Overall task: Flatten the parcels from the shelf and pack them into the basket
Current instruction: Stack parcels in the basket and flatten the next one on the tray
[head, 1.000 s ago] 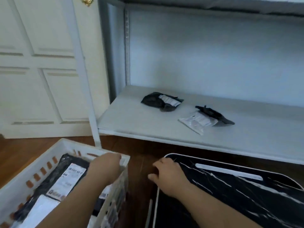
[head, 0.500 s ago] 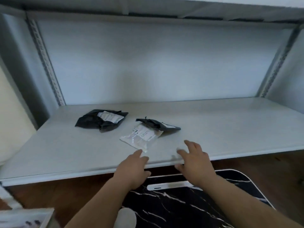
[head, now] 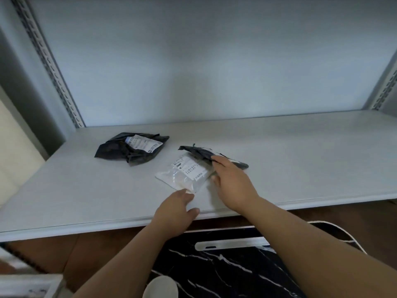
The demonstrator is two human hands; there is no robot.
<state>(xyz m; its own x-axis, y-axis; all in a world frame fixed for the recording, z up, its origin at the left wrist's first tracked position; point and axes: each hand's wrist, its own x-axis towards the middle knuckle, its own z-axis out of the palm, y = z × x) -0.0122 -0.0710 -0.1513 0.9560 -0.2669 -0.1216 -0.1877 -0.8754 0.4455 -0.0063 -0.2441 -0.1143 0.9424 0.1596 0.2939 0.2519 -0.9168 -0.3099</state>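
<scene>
Right hand (head: 233, 186) fingers reach over white parcel (head: 185, 174) and small black parcel (head: 206, 153), left hand (head: 175, 208) relaxed at its corner; slick bags may slide off the shelf (head: 300, 160).

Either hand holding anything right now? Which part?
Nothing is clearly held. The right hand lies over the right edge of the clear parcel, fingertips on the black parcel. The left hand touches the clear parcel's near corner.

Pale grey shelf (head: 300, 151) with a crumpled black parcel (head: 129, 150), a clear parcel (head: 184, 174) and a flat dark parcel (head: 199, 152).
</scene>
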